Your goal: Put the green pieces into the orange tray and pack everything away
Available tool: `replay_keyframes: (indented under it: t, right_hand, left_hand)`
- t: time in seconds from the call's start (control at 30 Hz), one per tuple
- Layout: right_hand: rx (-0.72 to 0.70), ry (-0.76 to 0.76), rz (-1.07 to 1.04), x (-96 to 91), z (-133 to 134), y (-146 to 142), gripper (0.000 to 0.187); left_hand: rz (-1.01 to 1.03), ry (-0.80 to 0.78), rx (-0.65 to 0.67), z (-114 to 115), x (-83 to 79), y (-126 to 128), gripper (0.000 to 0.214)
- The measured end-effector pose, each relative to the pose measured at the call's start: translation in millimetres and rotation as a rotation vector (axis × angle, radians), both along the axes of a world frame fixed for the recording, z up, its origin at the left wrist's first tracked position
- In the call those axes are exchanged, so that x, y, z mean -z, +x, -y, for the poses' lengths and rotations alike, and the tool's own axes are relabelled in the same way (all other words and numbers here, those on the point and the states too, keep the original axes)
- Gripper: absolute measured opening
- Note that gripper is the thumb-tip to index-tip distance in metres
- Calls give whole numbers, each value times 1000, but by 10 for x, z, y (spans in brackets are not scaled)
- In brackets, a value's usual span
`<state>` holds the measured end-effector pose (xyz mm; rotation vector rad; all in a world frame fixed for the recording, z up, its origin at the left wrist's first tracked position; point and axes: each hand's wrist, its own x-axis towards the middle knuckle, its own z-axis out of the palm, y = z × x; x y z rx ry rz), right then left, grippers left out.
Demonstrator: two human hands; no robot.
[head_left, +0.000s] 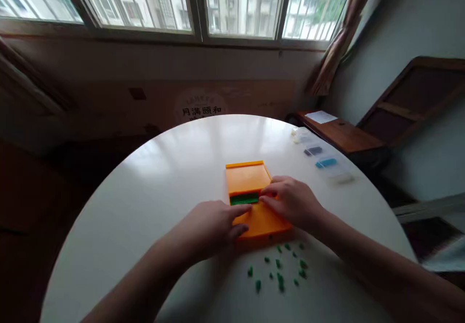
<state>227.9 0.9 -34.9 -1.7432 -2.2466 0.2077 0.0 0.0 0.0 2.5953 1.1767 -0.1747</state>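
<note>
An orange plastic case [249,177] lies on the table, its front part raised like a box. Across its middle runs a slot holding a row of green pieces [244,199], with a bit of red at the right end. My left hand [216,223] rests over the case's left side, index finger stretched toward the slot and thumb apart from it. At the slot's right end, my right hand [290,199] has thumb and fingertips close together; anything between them is too small to make out. Several small green pieces [279,282] are scattered in front of the case.
A round white table [145,216] carries everything. Toward its right edge lie clear plastic bags, one with blue pieces [326,162] and another with dark pieces [313,151]. Beyond the edge stands a wooden chair or bench [345,134]. Windows are at the back.
</note>
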Motion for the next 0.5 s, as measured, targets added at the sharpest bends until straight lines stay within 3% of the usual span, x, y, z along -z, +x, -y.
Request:
replay_keyframes:
  t: [0.5]
  right_hand:
    - [0,1,18,-6,47,-74,21]
  left_hand:
    - [-7,-5,5,-67,35,36,45]
